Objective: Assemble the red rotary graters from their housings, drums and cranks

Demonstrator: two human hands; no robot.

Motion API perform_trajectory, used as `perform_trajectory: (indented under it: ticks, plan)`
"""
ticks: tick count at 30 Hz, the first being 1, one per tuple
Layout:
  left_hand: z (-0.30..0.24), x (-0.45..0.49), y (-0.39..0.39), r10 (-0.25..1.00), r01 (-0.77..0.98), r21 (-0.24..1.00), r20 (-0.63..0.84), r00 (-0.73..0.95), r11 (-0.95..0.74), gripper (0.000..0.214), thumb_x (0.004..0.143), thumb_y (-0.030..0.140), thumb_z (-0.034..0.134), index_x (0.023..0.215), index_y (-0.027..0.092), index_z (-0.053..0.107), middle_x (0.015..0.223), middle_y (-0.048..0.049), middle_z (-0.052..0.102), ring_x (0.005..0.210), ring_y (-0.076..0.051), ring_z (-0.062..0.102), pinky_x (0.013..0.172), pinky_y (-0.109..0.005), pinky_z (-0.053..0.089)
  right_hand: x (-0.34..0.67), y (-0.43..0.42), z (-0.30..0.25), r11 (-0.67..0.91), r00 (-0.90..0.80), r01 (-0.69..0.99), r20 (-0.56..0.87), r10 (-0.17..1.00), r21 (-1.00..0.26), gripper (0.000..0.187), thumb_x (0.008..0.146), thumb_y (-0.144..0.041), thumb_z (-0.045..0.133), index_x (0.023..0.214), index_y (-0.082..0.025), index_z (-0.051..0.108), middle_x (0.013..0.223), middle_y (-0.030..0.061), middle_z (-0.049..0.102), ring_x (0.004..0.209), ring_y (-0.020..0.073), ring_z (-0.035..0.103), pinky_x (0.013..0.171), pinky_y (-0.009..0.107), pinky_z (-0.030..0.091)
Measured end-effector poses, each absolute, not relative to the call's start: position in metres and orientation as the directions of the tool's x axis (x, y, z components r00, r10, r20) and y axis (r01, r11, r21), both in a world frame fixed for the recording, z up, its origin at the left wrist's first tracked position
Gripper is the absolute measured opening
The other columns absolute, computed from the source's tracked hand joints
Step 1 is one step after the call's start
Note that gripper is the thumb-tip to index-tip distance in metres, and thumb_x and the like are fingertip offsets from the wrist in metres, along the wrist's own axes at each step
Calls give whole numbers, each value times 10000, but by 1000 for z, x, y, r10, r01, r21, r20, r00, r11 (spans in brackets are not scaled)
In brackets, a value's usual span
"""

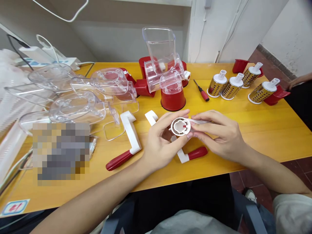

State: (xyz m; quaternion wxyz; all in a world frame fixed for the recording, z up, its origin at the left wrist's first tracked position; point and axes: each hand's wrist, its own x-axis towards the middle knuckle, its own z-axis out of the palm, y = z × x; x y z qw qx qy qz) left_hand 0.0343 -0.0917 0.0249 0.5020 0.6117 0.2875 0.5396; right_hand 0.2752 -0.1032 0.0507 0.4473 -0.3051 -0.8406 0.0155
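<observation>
My left hand (161,139) is closed around a round white plastic part (179,126), its open end turned up towards me. Inside it are notched edges and a small red bit. From the right, my right hand (221,135) pinches a whitish piece beside the part's rim; the fingers hide most of it, so I cannot tell whether the two are joined. Partly behind my left hand lies a white crank handle with a red grip (198,153). A second crank handle (131,133) rests to the left.
A clear grater body on a red base (173,99) stands behind my hands. More clear housings (75,104) crowd the left. A screwdriver (203,94) and several metal grater drums (232,87) are at the right. A power strip (70,62) sits at the back left.
</observation>
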Motion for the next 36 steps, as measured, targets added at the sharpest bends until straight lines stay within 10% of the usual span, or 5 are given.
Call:
perform_trajectory:
  ticks: [9,18,24,36]
  plan:
    - [15,37,-90,863,-189,902,427,269,-387,658,1012,249,1006,1630,290,785,1503,-118,857,1263,-241,856,1135,-370,709,271,-99,40,828,-441,525,770,461,-195,238,1084,-143,827,1311,-209,855,1407,123,863,1276,211,859,1113,398,767]
    - [22,38,-84,901,-225,912,388,194,-344,746,932,425,1084,1560,274,711,1354,-134,908,1261,-277,883,1104,-387,725,281,-90,45,594,-458,480,394,797,-645,296,1199,-461,721,1271,-195,831,1033,15,875,874,113,807,796,223,620]
    - [30,39,-77,943,-142,976,196,270,-162,427,842,517,1129,937,203,856,981,-65,897,939,-251,831,929,-388,736,267,-92,30,623,-440,416,452,776,-663,284,1215,-428,673,1333,-180,746,1138,56,852,960,129,776,870,239,603]
    - [27,46,-90,892,40,897,433,132,-441,281,973,416,997,986,231,786,949,-37,800,845,-229,726,757,-358,570,255,-94,27,660,-399,448,525,751,-603,42,1117,-189,660,1146,-202,633,929,-7,715,747,102,585,685,218,443]
